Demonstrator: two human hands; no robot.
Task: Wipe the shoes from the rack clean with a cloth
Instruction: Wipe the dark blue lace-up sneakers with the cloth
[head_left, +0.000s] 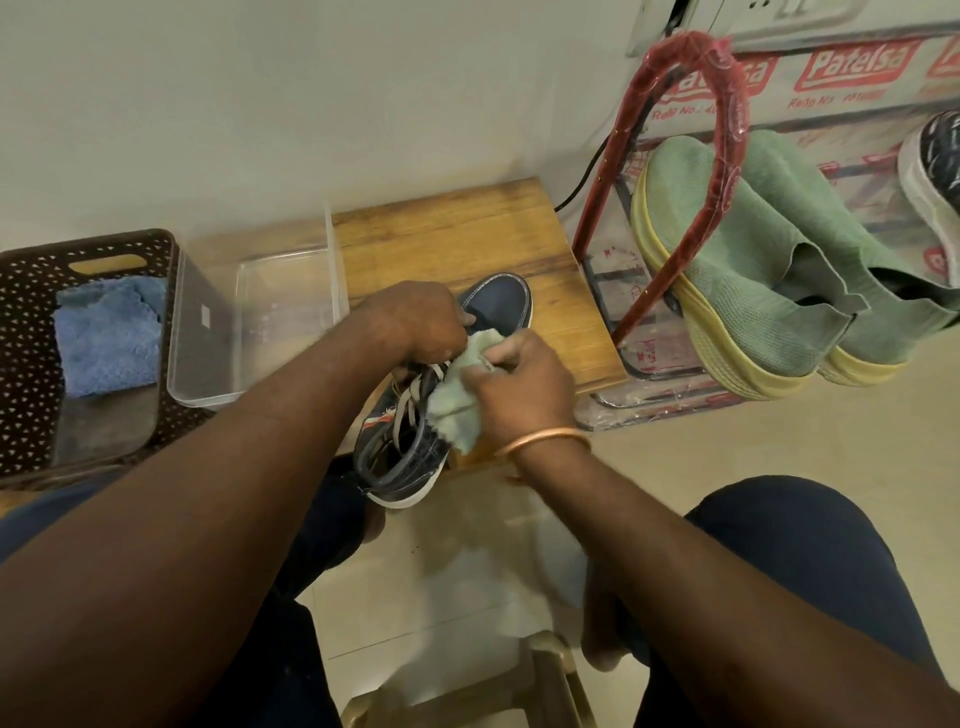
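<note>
A clear plastic box sits left of the navy shoe on the wooden counter, with a brown basket holding a blue towel beyond it and green shoes on the red rack to the right. The left hand grips the shoe's laced middle, hiding it. The right hand pinches a pale green cloth against its side.

**One camera on the head, looking down**

There is only one view. It sits on the person's head and faces forward and steeply down, close over the left hand on the shoe and the right hand with the cloth. The wide lens reaches the wall above and a knee below.
</note>
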